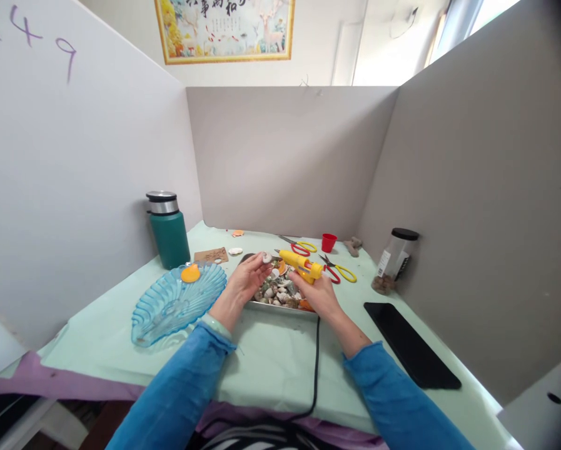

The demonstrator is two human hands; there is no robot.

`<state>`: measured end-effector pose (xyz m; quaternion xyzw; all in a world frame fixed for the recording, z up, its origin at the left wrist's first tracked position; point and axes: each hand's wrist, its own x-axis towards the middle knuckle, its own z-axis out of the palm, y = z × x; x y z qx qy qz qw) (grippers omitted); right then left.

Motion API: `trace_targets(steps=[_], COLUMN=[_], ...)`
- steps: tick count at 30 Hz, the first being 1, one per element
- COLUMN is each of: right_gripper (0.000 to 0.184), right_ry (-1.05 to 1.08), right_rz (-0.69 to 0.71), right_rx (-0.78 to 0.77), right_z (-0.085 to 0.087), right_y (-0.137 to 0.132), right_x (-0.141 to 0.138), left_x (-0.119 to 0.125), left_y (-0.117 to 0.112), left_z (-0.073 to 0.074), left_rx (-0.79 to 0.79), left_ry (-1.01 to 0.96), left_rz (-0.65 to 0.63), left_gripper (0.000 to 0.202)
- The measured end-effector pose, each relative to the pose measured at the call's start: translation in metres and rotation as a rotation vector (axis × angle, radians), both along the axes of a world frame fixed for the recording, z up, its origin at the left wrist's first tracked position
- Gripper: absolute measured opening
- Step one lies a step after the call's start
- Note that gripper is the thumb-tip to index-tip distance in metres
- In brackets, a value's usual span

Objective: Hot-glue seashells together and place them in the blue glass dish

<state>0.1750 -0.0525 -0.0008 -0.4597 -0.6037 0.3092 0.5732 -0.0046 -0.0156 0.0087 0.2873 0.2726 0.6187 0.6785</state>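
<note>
Held narrow between thumb and fingers of the left grip (pixel 247 279): small pale piece (pixel 266 257), above the left rear part of the metal tray (pixel 280 308). Closed around by the right grip (pixel 321 296): yellow glue gun (pixel 299 262), above the right part of the tray, nozzle directed left, just beside the pale piece. Inside the tray: mixed shells (pixel 280 294). In front of the tray, toward the near edge of the counter (pixel 271 356): black cord (pixel 316 362). Left of the tray: blue scalloped dish (pixel 167 312) carrying an orange piece (pixel 191 273); green bottle (pixel 170 240) behind. Behind the tray, toward the right: two red-and-yellow-handled cutting tools (pixel 298 244), red cup (pixel 328 242). Well right of the tray: lidded jar (pixel 389 265), black slab (pixel 409 344).
</note>
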Motion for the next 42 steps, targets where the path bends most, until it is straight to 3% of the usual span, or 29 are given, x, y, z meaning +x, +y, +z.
trace_targets(steps=[6, 8, 10, 12, 16, 21, 24, 27, 33, 38, 42], right_gripper=[0.031, 0.031, 0.031, 0.032, 0.032, 0.032, 0.031, 0.03, 0.029, 0.03, 0.033], right_ry=[0.021, 0.032, 0.032, 0.031, 0.027, 0.028, 0.006, -0.018, -0.009, 0.02, 0.053], right_rz=[-0.031, -0.05, -0.06, -0.057, -0.06, -0.052, -0.048, -0.065, -0.064, -0.062, -0.101], right_rx=[-0.024, -0.027, -0.022, -0.015, -0.028, -0.028, -0.008, 0.004, -0.002, -0.034, -0.064], right_z=[0.002, 0.0, -0.002, -0.003, -0.002, -0.001, -0.003, -0.003, -0.002, -0.004, -0.008], right_y=[0.001, 0.003, 0.005, 0.007, 0.006, 0.005, 0.006, 0.007, 0.004, 0.006, 0.011], right_x=[0.0, 0.0, 0.001, 0.001, 0.0, 0.0, 0.0, 0.0, -0.002, -0.001, 0.0], left_x=[0.004, 0.002, 0.0, -0.002, -0.001, -0.004, -0.008, -0.008, -0.006, 0.0, 0.012], left_y=[-0.004, -0.002, 0.001, 0.006, 0.012, 0.014, 0.019, 0.026, 0.027, 0.011, -0.001], left_z=[-0.003, -0.005, -0.008, -0.012, -0.017, -0.007, -0.004, -0.008, -0.016, -0.005, -0.003], left_rx=[0.16, 0.199, 0.243, 0.286, 0.384, 0.454, 0.411, 0.362, 0.325, 0.48, 0.601], left_ry=[0.168, 0.29, 0.497, 0.757, 1.213, 1.655, 1.831, 1.755, 1.447, 1.478, 1.31], left_rz=[-0.079, -0.045, 0.038, 0.091, -0.003, 0.184, 0.164, 0.158, 0.312, 0.307, 0.218], left_gripper=[0.024, 0.033, 0.037, 0.028, 0.024, 0.027, 0.022, 0.013, 0.033, 0.016, 0.01])
